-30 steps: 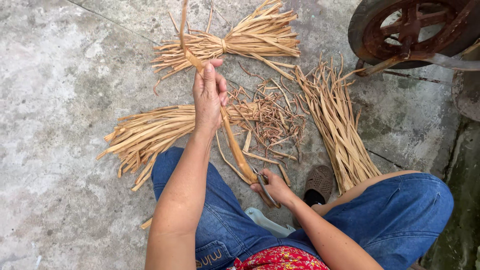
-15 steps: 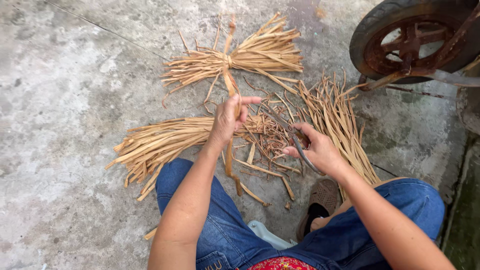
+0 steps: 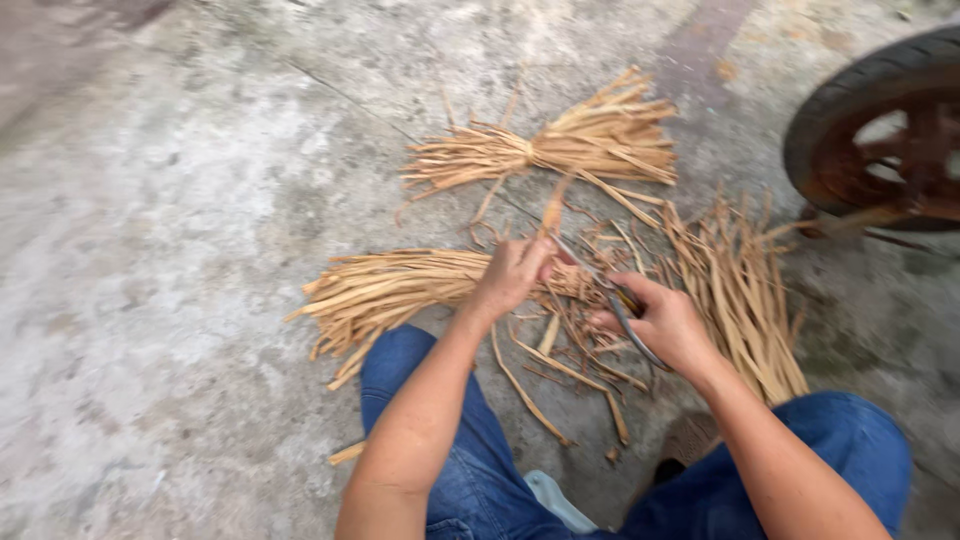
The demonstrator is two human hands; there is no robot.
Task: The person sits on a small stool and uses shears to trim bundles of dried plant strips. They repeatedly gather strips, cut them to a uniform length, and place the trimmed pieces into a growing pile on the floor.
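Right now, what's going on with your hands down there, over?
Left hand grips an upright tan strip. Right hand holds a curved blade beside it. Loose strips litter the concrete between the knees.

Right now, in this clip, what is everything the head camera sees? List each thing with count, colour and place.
Tied strip bundle: one, tan, top centre, bound at its middle.
Loose strip bundle: one, tan, left of the hands.
Strip pile: one, tan, right of the hands.
Scrap strips: several, tan-brown, scattered between the knees.
Wheel: one, black tyre with rusty hub, upper right.
Concrete floor: grey, stained, under everything.
Single strip: one, orange-brown, held upright.
Blade: one, dark metal, in the right hand.
Jeans: blue, bottom edge.
Left hand: gripping the single strip.
Right hand: closed on the blade.
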